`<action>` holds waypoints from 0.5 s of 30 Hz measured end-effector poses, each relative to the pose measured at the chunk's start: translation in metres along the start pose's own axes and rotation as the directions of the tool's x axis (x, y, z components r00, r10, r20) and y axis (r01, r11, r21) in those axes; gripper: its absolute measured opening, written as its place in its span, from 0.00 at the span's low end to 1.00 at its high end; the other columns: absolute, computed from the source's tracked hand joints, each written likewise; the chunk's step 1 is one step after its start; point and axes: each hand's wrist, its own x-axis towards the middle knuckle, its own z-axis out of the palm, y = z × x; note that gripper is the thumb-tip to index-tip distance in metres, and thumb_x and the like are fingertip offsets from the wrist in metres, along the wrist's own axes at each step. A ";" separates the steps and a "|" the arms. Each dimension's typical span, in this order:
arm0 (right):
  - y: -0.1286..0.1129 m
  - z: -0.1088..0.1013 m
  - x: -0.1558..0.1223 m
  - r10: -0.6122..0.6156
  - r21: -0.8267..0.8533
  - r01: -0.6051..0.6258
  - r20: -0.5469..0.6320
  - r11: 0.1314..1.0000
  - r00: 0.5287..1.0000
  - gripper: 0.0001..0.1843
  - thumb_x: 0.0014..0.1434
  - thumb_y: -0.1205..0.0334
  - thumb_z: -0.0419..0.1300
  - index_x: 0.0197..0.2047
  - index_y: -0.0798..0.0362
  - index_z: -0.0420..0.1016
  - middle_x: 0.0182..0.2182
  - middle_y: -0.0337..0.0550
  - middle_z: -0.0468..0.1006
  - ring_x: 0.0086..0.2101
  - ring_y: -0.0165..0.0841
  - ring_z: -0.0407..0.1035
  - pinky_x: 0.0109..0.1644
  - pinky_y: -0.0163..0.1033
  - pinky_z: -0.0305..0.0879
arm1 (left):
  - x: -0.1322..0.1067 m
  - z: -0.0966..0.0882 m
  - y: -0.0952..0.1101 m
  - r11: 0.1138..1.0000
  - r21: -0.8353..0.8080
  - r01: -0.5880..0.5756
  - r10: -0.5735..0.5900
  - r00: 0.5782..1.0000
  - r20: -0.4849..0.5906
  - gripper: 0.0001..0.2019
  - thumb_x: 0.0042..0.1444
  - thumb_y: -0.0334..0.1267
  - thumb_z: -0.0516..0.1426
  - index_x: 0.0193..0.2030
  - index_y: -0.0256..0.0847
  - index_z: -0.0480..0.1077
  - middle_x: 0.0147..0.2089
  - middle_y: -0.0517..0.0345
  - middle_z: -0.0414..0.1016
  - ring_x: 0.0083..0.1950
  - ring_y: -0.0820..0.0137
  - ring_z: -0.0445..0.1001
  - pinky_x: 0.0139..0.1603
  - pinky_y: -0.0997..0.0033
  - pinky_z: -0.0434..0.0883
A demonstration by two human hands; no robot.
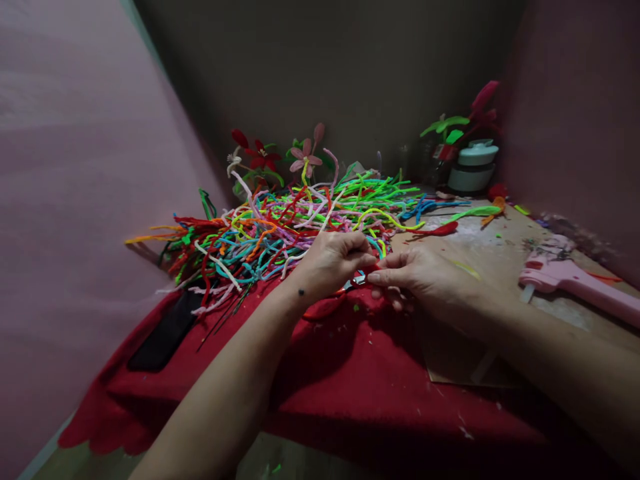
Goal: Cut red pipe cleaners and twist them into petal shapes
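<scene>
My left hand (336, 260) is closed in a pinch above the red cloth. My right hand (417, 277) faces it, thumb and fingertips pressed together. A small red pipe cleaner (369, 269) shows between the fingertips of both hands; most of it is hidden by the fingers. Just beneath lies a metal tool with red-orange handles (356, 280), partly covered by my hands, so I cannot tell whether it is scissors or pliers. Beyond my hands spreads a big tangled heap of coloured pipe cleaners (280, 227).
A black phone (163, 337) lies at left on the red tablecloth (350, 380). To the right, a pink glue gun (575, 277) rests on a brown board (505, 267). Pipe-cleaner flowers (306, 160) and a lidded jar (473, 167) stand at the back. Pink walls flank both sides.
</scene>
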 end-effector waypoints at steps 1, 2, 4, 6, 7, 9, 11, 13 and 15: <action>0.000 0.000 0.000 -0.006 0.010 0.006 0.002 1.000 1.000 0.11 0.49 0.66 0.61 0.18 0.57 0.69 0.11 0.36 0.67 0.13 0.22 0.59 0.16 0.29 0.51 | 0.000 0.000 0.000 0.999 0.041 -0.019 0.020 1.000 -0.010 0.05 0.47 0.34 0.58 0.24 0.36 0.70 0.21 0.64 0.66 0.24 0.79 0.62 0.25 0.79 0.60; 0.000 0.001 0.000 -0.012 0.015 0.012 -0.004 1.000 1.000 0.11 0.48 0.65 0.61 0.18 0.57 0.69 0.11 0.36 0.67 0.13 0.22 0.58 0.16 0.29 0.51 | 0.000 0.000 0.000 0.999 0.036 -0.016 0.016 1.000 -0.011 0.05 0.46 0.35 0.58 0.24 0.36 0.70 0.21 0.64 0.66 0.25 0.79 0.62 0.26 0.79 0.60; -0.001 0.001 0.000 -0.020 0.021 0.021 -0.048 1.000 0.999 0.10 0.48 0.64 0.61 0.18 0.58 0.70 0.10 0.36 0.67 0.12 0.22 0.57 0.15 0.29 0.49 | 0.001 0.001 0.001 0.994 -0.095 0.062 -0.062 0.998 0.000 0.05 0.47 0.36 0.58 0.26 0.36 0.71 0.21 0.63 0.67 0.23 0.79 0.62 0.24 0.79 0.59; -0.002 0.001 0.000 -0.018 0.024 0.020 -0.094 1.000 0.995 0.10 0.48 0.64 0.61 0.18 0.58 0.70 0.10 0.36 0.66 0.12 0.22 0.56 0.15 0.29 0.48 | 0.001 0.003 0.000 0.940 -0.281 0.191 -0.186 0.982 0.044 0.06 0.47 0.38 0.59 0.29 0.36 0.71 0.20 0.63 0.67 0.21 0.79 0.61 0.21 0.79 0.57; -0.002 0.001 -0.001 -0.020 0.024 0.023 -0.110 0.999 0.994 0.10 0.48 0.65 0.61 0.18 0.58 0.70 0.10 0.36 0.66 0.11 0.22 0.56 0.15 0.29 0.48 | 0.001 0.005 0.000 0.897 -0.362 0.254 -0.243 0.967 0.074 0.08 0.46 0.39 0.59 0.30 0.36 0.71 0.19 0.63 0.66 0.19 0.79 0.60 0.19 0.79 0.55; -0.004 0.001 -0.002 -0.037 0.013 0.039 -0.136 0.999 0.990 0.11 0.48 0.66 0.60 0.17 0.58 0.70 0.10 0.37 0.66 0.12 0.22 0.56 0.15 0.29 0.48 | 0.001 0.008 -0.001 0.813 -0.476 0.336 -0.321 0.940 0.115 0.09 0.44 0.41 0.61 0.28 0.36 0.71 0.17 0.64 0.65 0.17 0.80 0.59 0.18 0.79 0.53; -0.007 0.001 -0.003 -0.038 -0.004 0.038 -0.151 0.999 0.988 0.12 0.49 0.66 0.60 0.17 0.58 0.70 0.10 0.37 0.67 0.12 0.22 0.56 0.15 0.29 0.48 | 0.001 0.011 -0.001 0.766 -0.538 0.352 -0.351 0.930 0.109 0.11 0.42 0.42 0.63 0.23 0.36 0.69 0.16 0.63 0.65 0.16 0.81 0.58 0.17 0.80 0.52; -0.009 0.002 -0.004 -0.014 -0.016 0.012 -0.142 1.000 0.990 0.12 0.50 0.66 0.60 0.17 0.58 0.70 0.09 0.37 0.66 0.11 0.22 0.56 0.15 0.29 0.47 | 0.000 0.014 -0.001 0.743 -0.577 0.338 -0.357 0.930 0.085 0.13 0.41 0.42 0.63 0.21 0.35 0.67 0.15 0.64 0.64 0.15 0.82 0.56 0.16 0.80 0.50; -0.010 0.002 -0.004 0.009 -0.019 -0.011 -0.134 1.000 0.991 0.12 0.50 0.66 0.60 0.17 0.58 0.70 0.09 0.36 0.66 0.11 0.22 0.56 0.15 0.29 0.46 | 0.000 0.016 0.000 0.731 -0.598 0.328 -0.360 0.930 0.071 0.14 0.41 0.43 0.63 0.20 0.35 0.67 0.14 0.65 0.63 0.14 0.83 0.54 0.15 0.80 0.48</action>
